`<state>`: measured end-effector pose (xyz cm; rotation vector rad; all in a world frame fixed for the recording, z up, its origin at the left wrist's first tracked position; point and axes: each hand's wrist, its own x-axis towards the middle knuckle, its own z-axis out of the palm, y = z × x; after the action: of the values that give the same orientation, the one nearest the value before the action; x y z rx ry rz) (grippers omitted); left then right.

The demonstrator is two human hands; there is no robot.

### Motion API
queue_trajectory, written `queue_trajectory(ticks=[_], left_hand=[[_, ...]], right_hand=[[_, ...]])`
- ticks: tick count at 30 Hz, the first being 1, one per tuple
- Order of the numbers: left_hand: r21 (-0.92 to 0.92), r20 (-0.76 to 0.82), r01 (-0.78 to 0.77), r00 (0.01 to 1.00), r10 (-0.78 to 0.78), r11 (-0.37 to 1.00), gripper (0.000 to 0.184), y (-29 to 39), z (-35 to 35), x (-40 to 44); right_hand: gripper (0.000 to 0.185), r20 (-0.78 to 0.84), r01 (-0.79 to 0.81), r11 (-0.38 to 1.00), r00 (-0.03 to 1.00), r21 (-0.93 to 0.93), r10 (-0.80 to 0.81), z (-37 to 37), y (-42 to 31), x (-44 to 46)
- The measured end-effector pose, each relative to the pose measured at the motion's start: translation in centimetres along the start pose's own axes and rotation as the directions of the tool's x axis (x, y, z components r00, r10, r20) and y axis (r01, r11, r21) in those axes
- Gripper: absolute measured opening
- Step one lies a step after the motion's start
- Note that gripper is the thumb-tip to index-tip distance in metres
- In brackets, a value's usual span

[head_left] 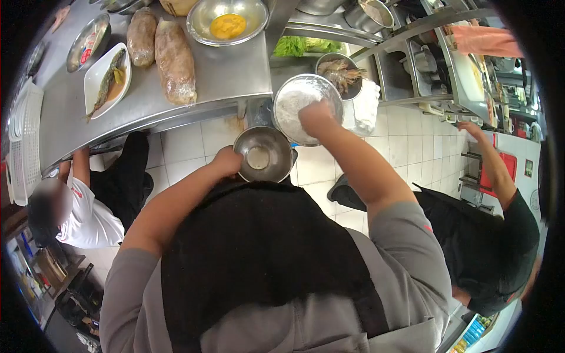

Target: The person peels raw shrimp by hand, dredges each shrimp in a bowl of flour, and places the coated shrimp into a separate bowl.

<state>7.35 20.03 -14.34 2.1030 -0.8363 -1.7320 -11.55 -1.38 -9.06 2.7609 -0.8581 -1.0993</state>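
Observation:
My left hand (226, 162) grips the rim of a small metal bowl (281, 157) in front of my apron. A little pale stuff lies in the bottom of that bowl. My right hand (319, 119) is over a larger metal bowl of white powder (289, 105) that looks like flour. Its fingers look curled in, and what they hold, if anything, is hidden. Just behind the powder bowl stands a metal pot (355, 89) holding what look like raw prawns (340, 74). A white cloth (366, 106) lies to the right of it.
On the steel counter (235, 76) are a bowl of egg yolk (228, 26), two plastic-wrapped rolls (175, 62), and a white dish with a fish (112, 85). Green lettuce (306, 46) lies behind. One person (97, 206) is at left; another (482, 241) stands at right.

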Motion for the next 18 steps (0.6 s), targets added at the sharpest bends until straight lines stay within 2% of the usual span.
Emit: queue_trajectory(ticks=[3,4,8,11,14,16,17,18], left_hand=[[0.005,-0.033,0.003,0.999,-0.003,1.000,0.038,0.8,0.0,-1.0],[0.010,-0.036,0.005,0.999,-0.004,1.000,0.038,0.9,0.0,-1.1],[-0.037,-0.042,0.027,0.999,-0.029,0.999,0.039,0.0,0.4,0.2],[-0.040,-0.045,-0.007,0.999,0.006,0.999,0.039,0.2,-0.1,-0.4],[-0.008,-0.004,0.035,0.999,-0.035,0.999,0.039,1.0,-0.6,-0.5],[0.039,-0.032,-0.034,0.999,0.036,0.999,0.039,0.6,-0.8,-0.5],[0.062,-0.046,-0.066,0.997,0.069,0.996,0.038,0.2,-1.0,-0.6],[0.003,-0.061,-0.055,0.997,0.055,0.998,0.038,0.1,-1.5,-1.0]], right_hand=[[0.023,0.146,0.076,0.976,0.983,0.205,-0.107,-0.9,-1.4,0.0],[0.023,0.131,0.105,0.955,0.981,0.277,-0.145,-1.6,-1.1,0.0],[0.022,0.077,0.108,0.950,0.988,0.293,-0.136,-1.5,-1.5,1.2],[0.021,0.051,0.119,0.942,0.989,0.315,-0.141,-1.1,-1.9,1.6],[0.024,0.056,0.099,0.927,0.990,0.363,-0.127,0.4,-1.6,1.9],[0.027,0.081,0.097,0.923,0.987,0.372,-0.137,-1.3,-1.5,1.2],[0.029,0.046,0.044,0.917,0.997,0.397,-0.068,-2.0,-1.3,0.6],[0.030,0.014,-0.007,0.908,1.000,0.420,0.001,-2.4,-0.7,-0.2]])
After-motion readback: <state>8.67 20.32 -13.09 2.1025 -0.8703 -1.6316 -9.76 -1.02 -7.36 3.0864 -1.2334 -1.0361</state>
